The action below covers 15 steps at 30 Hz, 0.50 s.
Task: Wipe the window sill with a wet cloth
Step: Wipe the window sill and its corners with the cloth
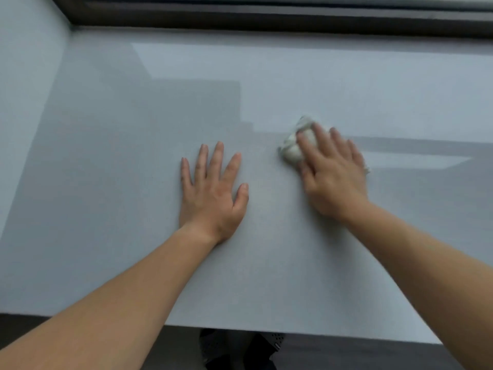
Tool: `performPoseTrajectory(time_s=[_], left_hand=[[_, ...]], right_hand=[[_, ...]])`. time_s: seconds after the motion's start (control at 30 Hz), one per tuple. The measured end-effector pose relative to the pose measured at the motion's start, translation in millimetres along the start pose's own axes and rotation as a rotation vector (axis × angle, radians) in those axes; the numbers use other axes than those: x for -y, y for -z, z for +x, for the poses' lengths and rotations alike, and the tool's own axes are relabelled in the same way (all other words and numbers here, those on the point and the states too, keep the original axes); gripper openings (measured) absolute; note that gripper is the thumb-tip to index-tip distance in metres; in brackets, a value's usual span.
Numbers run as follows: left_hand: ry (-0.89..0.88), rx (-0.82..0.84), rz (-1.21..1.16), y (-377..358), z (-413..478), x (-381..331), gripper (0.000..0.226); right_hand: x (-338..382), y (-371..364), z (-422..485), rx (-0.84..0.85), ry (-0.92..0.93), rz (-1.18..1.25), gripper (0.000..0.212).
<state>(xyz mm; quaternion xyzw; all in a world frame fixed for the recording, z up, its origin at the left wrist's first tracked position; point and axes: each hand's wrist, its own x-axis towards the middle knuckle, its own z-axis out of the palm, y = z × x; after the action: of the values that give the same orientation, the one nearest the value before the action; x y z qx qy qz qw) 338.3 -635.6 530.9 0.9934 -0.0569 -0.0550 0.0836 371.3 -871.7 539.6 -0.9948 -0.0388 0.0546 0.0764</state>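
Observation:
A wide, pale grey window sill [133, 156] fills most of the view. My left hand [213, 193] lies flat on it near the middle, fingers spread, holding nothing. To its right, my right hand [333, 174] presses down on a bunched white cloth [293, 148], which sticks out from under the fingers toward the upper left. A small corner of the cloth shows past the hand's right side. The right hand looks slightly blurred.
A dark window frame [266, 17] runs along the far edge of the sill. A pale side wall [26, 62] closes the sill on the left. The sill's near edge [293, 335] crosses the bottom, with dark floor and dark shoes below it.

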Motion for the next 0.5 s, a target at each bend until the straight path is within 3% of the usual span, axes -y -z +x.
performPoseTrajectory(time_s=[0.1, 0.3, 0.37, 0.5], left_hand=[[0.001, -0.001, 0.007, -1, 2, -1, 0.066], [-0.023, -0.056, -0.021, 1, 2, 0, 0.062], [-0.027, -0.107, -0.056, 6, 13, -1, 0.056], [-0.047, -0.145, -0.1, 18, 78, 6, 0.057]], right_hand=[[9, 5, 40, -0.008, -0.234, 0.079, 0.053], [22, 2, 21, 0.039, 0.198, -0.008, 0.053], [3, 6, 56, 0.013, 0.099, 0.004, 0.052], [1, 14, 130, -0.063, -0.323, 0.088, 0.053]])
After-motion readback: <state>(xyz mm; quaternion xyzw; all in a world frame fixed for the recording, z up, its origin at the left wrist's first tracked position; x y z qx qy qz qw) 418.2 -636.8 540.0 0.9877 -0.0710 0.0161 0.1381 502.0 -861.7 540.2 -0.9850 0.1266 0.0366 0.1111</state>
